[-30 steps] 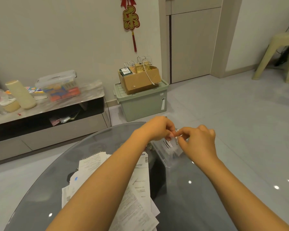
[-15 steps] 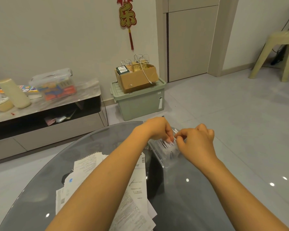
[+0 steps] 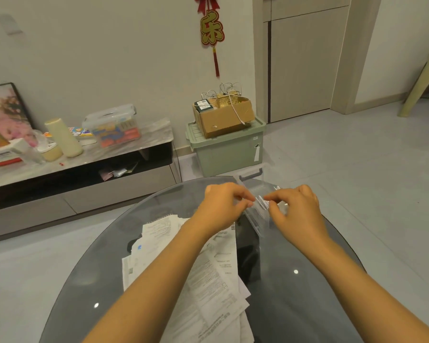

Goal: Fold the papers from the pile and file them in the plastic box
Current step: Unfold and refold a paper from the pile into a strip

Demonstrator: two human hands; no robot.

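Round dark glass table [image 3: 295, 293] holding a paper pile [image 3: 208, 280] beneath the left forearm, clear plastic box [image 3: 255, 219] under both hands.

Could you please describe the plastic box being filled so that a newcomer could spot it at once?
Start at the round glass table, then go to its far edge, where both hands meet. The plastic box sits under the fingertips, right of the paper pile. It is small and clear, with folded papers standing inside.
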